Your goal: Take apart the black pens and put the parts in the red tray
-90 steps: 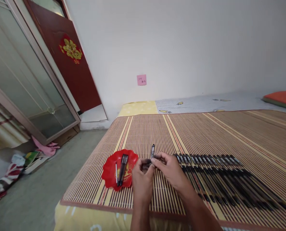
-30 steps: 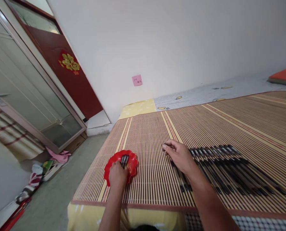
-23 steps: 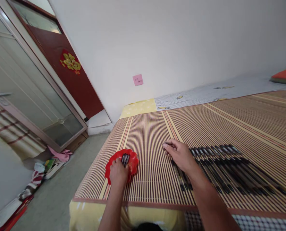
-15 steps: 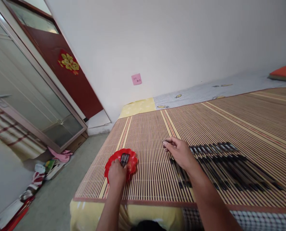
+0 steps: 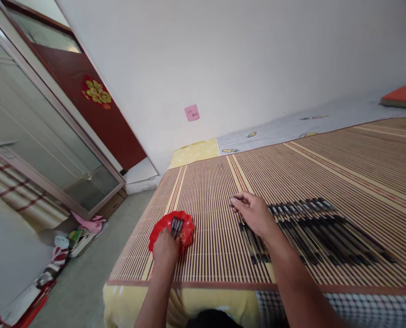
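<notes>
On the left, a red scalloped dish lies on the striped mat. My left hand reaches into it, fingers closed at the near ends of several small dark pen caps; the fingertips are partly hidden. My right hand hovers over the mat, thumb and fingers pinched on a small dark piece that looks like a pen cap. Beneath its wrist and forearm lie black pens, partly covered. Farther right, more black pens lie in a slanting row, with dark, pale-labelled caps lined up at their far ends.
The striped mat covers a bed beside a white wall with a pink note. An orange cushion sits at the far right. Left of the bed are grey floor, a glass door and a pile of clothes and other items.
The view has shifted slightly. The caps in the dish appear a little more spread apart by my left hand. My right hand stays pinched in nearly the same place.
</notes>
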Tool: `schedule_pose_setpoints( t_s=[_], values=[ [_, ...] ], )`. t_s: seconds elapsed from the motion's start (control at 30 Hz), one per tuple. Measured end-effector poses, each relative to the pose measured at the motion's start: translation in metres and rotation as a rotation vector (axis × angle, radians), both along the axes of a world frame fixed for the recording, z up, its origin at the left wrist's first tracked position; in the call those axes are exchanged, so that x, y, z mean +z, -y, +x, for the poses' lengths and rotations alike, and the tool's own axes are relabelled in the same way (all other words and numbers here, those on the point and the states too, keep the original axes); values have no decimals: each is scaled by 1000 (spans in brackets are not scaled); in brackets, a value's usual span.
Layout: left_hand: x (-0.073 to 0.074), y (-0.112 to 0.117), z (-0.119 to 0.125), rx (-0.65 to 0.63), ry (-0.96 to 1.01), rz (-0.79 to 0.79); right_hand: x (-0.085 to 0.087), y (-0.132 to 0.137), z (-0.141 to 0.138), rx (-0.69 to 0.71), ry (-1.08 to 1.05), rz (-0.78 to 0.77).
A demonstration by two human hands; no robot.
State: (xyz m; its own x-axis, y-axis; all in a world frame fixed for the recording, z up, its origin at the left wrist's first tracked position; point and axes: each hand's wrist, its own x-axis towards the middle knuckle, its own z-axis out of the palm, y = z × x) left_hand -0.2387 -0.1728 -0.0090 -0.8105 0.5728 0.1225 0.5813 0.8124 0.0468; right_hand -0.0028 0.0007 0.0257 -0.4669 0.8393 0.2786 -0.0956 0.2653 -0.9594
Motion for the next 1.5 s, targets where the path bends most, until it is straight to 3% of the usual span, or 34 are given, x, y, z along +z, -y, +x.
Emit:
schedule_pose_setpoints(
  t_s=[0.3, 0.43, 0.67, 0.9, 1.27, 1.37, 1.5],
  values=[
    [-3, 2, -6, 56, 28, 69, 1, -2, 4, -10, -6, 6],
    [1, 5, -23, 33, 90, 182, 2, -2, 5, -23, -11, 5],
    [5, 6, -54, -37, 327, 210, 4, -1, 5, -42, -50, -5],
    [14, 12, -70, -19, 333, 182, 5, -1, 9, -30, 49, 6],
    [8, 4, -63, -57, 396, 263, -7, -7, 4, -36, 27, 25],
    [14, 9, -61, -49, 383, 368, -8, -8, 5, -48, -2, 19],
    [33, 16, -41, -24, 350, 593, -1, -12, 12, -148, -94, -34]
  ],
)
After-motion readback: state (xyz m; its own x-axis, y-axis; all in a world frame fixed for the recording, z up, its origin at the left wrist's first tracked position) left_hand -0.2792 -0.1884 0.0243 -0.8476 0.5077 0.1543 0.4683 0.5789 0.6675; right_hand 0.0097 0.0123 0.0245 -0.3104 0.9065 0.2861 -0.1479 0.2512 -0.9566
